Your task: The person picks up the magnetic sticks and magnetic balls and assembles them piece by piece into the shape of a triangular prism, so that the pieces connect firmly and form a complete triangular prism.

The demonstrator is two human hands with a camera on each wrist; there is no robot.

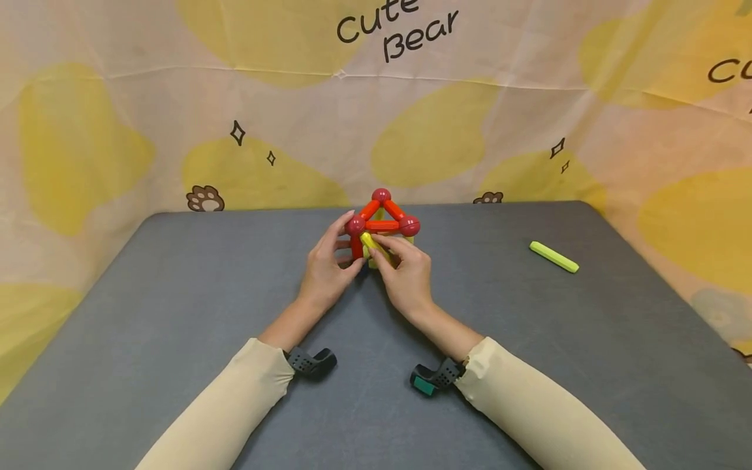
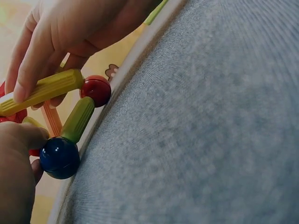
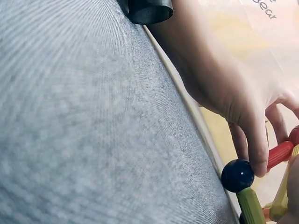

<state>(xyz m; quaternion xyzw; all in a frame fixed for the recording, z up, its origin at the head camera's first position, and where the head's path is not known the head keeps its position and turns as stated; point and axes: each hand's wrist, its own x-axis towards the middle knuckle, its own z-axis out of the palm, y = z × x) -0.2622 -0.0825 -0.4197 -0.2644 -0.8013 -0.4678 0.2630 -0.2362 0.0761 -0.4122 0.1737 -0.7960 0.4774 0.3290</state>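
Note:
A frame of magnetic sticks and balls stands at the table's far side, with a triangle of red sticks (image 1: pixel 382 226) and red balls (image 1: pixel 381 195) on top. My left hand (image 1: pixel 329 264) holds its left side, fingers behind and thumb low by a dark blue ball (image 3: pixel 237 176). A red stick (image 3: pixel 280 154) runs up from that ball. My right hand (image 1: pixel 408 269) pinches a yellow stick (image 2: pixel 51 89), slanted across the frame's front. One end of it is close to the upper left red ball (image 1: pixel 355 225); the other overlaps a lower red ball (image 2: pixel 96 91) in the left wrist view.
A loose yellow-green stick (image 1: pixel 554 257) lies on the grey table (image 1: pixel 499 313) to the right. Behind the far edge hangs a patterned cloth (image 1: pixel 435 130). Dark bands (image 1: pixel 314 363) are on both wrists.

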